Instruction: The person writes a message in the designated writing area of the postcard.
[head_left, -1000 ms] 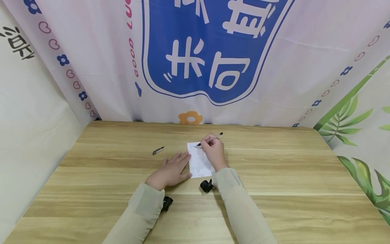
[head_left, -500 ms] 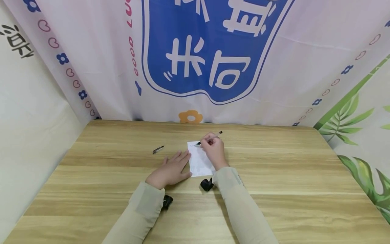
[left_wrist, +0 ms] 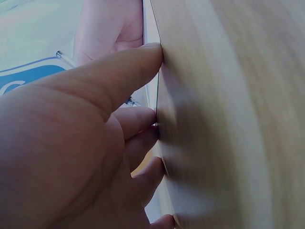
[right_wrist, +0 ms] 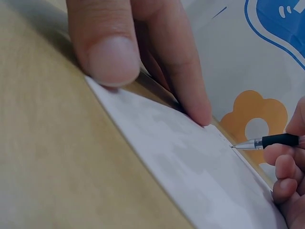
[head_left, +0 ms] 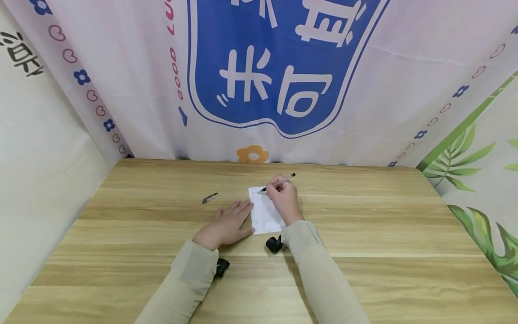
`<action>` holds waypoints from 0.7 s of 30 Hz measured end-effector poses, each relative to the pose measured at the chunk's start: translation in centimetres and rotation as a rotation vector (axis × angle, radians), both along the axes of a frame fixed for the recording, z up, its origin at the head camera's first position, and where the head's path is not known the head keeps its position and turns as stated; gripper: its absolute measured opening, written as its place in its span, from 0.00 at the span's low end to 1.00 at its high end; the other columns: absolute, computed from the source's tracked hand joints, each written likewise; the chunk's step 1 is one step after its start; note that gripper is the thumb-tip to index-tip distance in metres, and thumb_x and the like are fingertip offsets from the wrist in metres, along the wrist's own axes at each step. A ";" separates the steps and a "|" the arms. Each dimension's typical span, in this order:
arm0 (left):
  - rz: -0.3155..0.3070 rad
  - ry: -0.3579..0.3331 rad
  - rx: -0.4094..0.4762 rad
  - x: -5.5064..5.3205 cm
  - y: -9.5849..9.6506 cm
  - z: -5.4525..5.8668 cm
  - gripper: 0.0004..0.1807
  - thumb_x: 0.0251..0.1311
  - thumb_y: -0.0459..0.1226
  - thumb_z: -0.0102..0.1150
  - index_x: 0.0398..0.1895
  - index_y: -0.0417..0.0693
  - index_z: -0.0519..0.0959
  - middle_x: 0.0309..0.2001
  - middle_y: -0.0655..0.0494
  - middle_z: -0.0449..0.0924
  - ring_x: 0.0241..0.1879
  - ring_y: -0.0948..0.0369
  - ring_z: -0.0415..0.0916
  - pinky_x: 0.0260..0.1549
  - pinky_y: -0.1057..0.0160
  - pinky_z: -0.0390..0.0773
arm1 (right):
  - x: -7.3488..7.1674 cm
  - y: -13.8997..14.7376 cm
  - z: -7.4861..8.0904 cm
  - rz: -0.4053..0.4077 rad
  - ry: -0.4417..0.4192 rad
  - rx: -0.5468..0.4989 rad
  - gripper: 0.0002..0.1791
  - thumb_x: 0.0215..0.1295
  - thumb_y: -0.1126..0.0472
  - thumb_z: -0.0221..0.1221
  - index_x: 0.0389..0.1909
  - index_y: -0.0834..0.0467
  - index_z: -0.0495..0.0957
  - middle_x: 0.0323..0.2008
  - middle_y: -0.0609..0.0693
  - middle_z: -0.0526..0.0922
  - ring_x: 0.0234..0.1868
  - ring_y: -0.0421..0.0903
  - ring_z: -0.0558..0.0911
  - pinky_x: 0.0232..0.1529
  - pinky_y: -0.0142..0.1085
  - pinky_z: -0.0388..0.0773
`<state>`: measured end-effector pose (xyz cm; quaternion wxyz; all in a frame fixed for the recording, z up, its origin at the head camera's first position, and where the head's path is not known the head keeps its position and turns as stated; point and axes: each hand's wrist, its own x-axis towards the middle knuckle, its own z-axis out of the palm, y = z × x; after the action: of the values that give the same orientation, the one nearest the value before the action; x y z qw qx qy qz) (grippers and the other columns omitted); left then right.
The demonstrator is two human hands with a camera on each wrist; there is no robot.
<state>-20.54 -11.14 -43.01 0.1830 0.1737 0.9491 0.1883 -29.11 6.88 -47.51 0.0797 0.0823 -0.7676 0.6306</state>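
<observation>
On the desk [head_left: 121,252], I am spreading the fingers of my left hand [head_left: 226,226], its thumb and a fingertip touching the left edge of the paper [head_left: 265,213], while my right hand [head_left: 284,201] is pinching a pen [right_wrist: 274,140] near that paper's top. Only the head view is showing the pen cap [head_left: 210,198], lying left of the paper; the right wrist view is showing closely the pen tip [right_wrist: 233,147] meeting the paper beside tiny marks [right_wrist: 222,138].

Beneath the fingers [head_left: 245,211] spreads a striped wood-grain tabletop [head_left: 384,234], evenly lit. Beyond them hangs a pale cloth [head_left: 404,99] printed with a lettered blue panel [head_left: 259,112] and, lower down, an orange flower [head_left: 243,155]. A whitish wall [head_left: 44,171] rises to their left; green leaves [head_left: 477,155] pattern the one to their right.
</observation>
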 end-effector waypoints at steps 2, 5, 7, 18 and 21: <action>0.000 0.000 0.001 0.0 0.0 0.0 0.40 0.75 0.49 0.53 0.81 0.44 0.51 0.82 0.49 0.44 0.80 0.45 0.38 0.70 0.29 0.41 | -0.1 0.0 -0.1 -0.006 0.007 0.004 0.05 0.65 0.68 0.57 0.30 0.60 0.80 0.25 0.51 0.80 0.25 0.43 0.76 0.26 0.30 0.73; 0.000 -0.003 0.005 0.0 0.0 -0.1 0.40 0.75 0.49 0.53 0.81 0.44 0.51 0.82 0.49 0.44 0.80 0.45 0.38 0.70 0.29 0.41 | -0.1 0.0 -0.1 -0.006 0.010 -0.002 0.05 0.65 0.68 0.58 0.30 0.61 0.81 0.25 0.51 0.80 0.25 0.43 0.77 0.26 0.30 0.73; -0.001 -0.003 0.007 -0.1 0.0 -0.1 0.40 0.75 0.49 0.53 0.81 0.44 0.51 0.82 0.49 0.44 0.80 0.45 0.38 0.70 0.29 0.41 | -0.1 0.1 -0.1 -0.009 0.010 -0.004 0.06 0.66 0.68 0.58 0.31 0.61 0.81 0.25 0.51 0.81 0.25 0.44 0.77 0.26 0.30 0.74; -0.002 0.002 0.002 -0.2 0.0 -0.2 0.40 0.75 0.49 0.54 0.81 0.44 0.51 0.82 0.49 0.44 0.80 0.45 0.38 0.70 0.29 0.41 | 2.1 -0.5 3.0 -0.027 -0.023 0.010 0.05 0.66 0.72 0.56 0.32 0.66 0.79 0.25 0.51 0.80 0.24 0.40 0.75 0.26 0.28 0.71; -0.003 0.003 0.001 -0.1 -0.1 -0.2 0.40 0.75 0.49 0.53 0.81 0.44 0.52 0.82 0.49 0.44 0.80 0.45 0.38 0.70 0.29 0.41 | 2.0 -0.6 2.8 -0.030 -0.021 0.015 0.05 0.66 0.72 0.56 0.31 0.66 0.79 0.25 0.51 0.80 0.24 0.40 0.74 0.26 0.28 0.71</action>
<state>-20.69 -11.23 -43.22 0.1818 0.1753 0.9491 0.1883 -27.15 6.29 -44.69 0.0805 0.0651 -0.7743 0.6243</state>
